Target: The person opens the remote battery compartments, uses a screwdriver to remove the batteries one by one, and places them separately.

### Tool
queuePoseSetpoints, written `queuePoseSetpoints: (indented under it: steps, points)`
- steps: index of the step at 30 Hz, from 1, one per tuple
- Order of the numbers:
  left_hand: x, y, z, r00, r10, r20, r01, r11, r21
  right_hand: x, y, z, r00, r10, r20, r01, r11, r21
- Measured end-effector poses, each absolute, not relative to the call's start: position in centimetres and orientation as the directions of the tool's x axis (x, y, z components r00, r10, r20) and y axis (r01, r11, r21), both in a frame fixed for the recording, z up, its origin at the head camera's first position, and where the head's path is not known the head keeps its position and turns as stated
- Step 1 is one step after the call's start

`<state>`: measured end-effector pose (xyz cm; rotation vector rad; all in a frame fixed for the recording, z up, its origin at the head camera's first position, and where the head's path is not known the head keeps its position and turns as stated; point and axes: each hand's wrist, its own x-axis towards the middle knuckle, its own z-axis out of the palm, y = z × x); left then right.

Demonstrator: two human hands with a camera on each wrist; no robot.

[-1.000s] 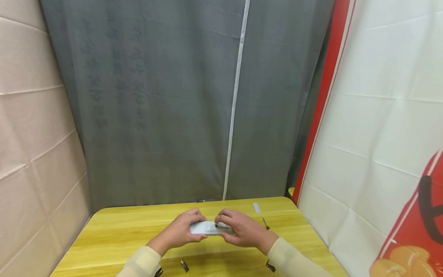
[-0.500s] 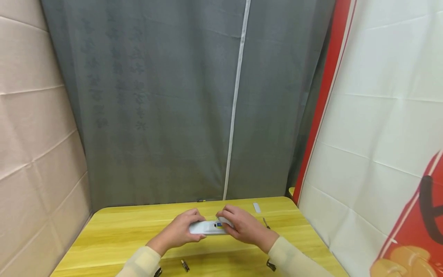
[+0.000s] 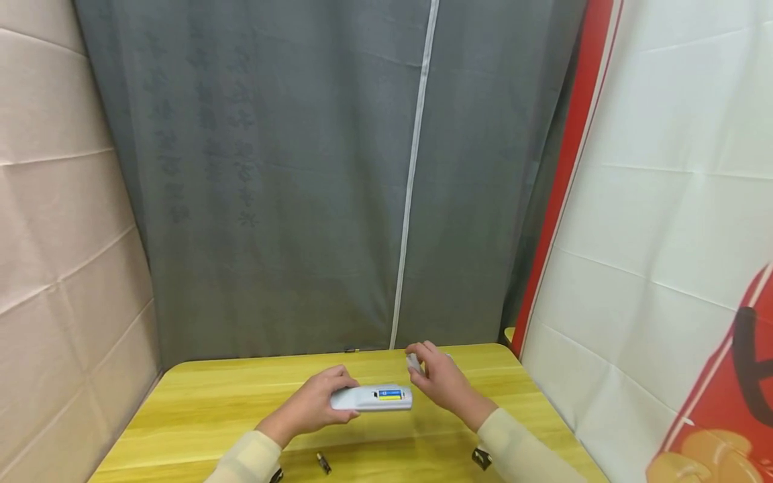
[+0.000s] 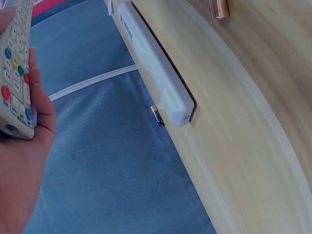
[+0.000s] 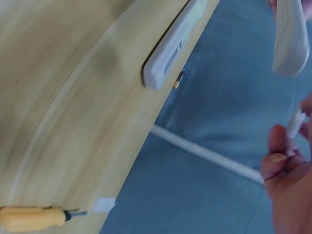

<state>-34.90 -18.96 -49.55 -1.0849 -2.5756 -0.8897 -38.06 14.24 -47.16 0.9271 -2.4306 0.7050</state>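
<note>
My left hand (image 3: pixel 317 402) grips a white remote control (image 3: pixel 362 397) by its left end, back side up. Its battery compartment lies uncovered, with a blue and yellow battery (image 3: pixel 389 394) inside. In the left wrist view, this remote's coloured buttons face that camera and my left hand (image 4: pixel 36 146) wraps its edge. Up and right of the remote, my right hand (image 3: pixel 447 382) pinches a small pale battery cover (image 3: pixel 415 363), apart from the remote. In the right wrist view the cover (image 5: pixel 295 122) sits between thumb and fingers of my right hand (image 5: pixel 292 170).
A second white remote-like device (image 4: pixel 156 63) lies on the table; the head view hides it. A loose battery (image 3: pixel 323 463) lies near the front and a small battery-like item (image 3: pixel 351 350) at the back edge. A yellow-handled screwdriver (image 5: pixel 34 218) and white strip (image 5: pixel 104 204) lie at the right.
My right hand has lifted the battery cover off the remote and moved up and right with it, exposing the battery. My left hand holds the remote in nearly the same place.
</note>
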Motion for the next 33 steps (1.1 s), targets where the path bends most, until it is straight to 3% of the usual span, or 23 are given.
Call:
queuePoseSetpoints:
  steps: [4, 9, 16, 33]
  points:
    - [-34.9, -19.0, -49.5, -0.717, 0.573, 0.398, 0.696, 0.550, 0.461, -39.7, 16.2, -47.5, -0.837, -0.343, 0.427, -0.526, 0.721, -0.451]
    - [-34.9, -19.1, -49.7, -0.724, 0.571, 0.388, 0.688, 0.553, 0.470, -41.9, 19.0, -48.3, -0.922, -0.226, 0.316, -0.370, 0.755, -0.541]
    - [-35.0, -19.3, -49.7, -0.727, 0.569, 0.383, 0.684, 0.554, 0.475, -43.6, 22.3, -48.7, -0.953, -0.180, 0.244, -0.291, 0.769, -0.569]
    - [-34.7, -19.3, -49.6, -0.745, 0.559, 0.363, 0.662, 0.555, 0.504, -48.2, 25.2, -50.2, -0.957, -0.241, 0.162, -0.288, 0.862, -0.418]
